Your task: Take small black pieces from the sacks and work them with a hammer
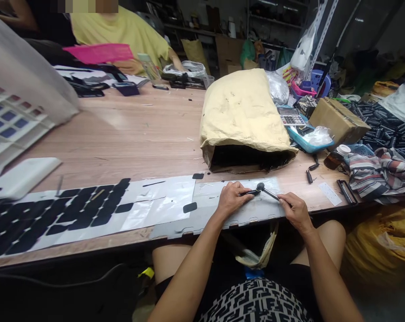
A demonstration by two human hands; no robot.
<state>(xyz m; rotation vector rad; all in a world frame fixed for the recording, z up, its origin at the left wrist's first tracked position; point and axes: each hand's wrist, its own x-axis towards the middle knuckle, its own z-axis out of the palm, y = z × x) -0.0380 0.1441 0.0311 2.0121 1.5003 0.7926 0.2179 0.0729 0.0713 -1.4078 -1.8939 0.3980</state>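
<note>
My left hand (pixel 232 197) is closed around a dark handle-like piece (pixel 253 192) that points right. In my right hand (pixel 294 211) is a thin black rod (pixel 271 193). The two pieces meet at a small round black knob (pixel 260 185) between my hands; whether they are joined I cannot tell. Both hands are just above a pale plastic sheet (pixel 175 227) along the table's front edge. To the left, rows of flat black rounded pads (pixel 83 203) cover a white sheet (pixel 158 203). A single black pad (pixel 190 207) lies nearer my left hand.
A tan sack (pixel 242 107) lies mouth towards me beyond my hands. At right are a calculator (pixel 291 117), blue tray (pixel 310 142), cardboard box (pixel 339 123) and striped cloth (pixel 381 174). A white case (pixel 24 176) sits left. Another person in a yellow shirt (pixel 122 33) is across the table.
</note>
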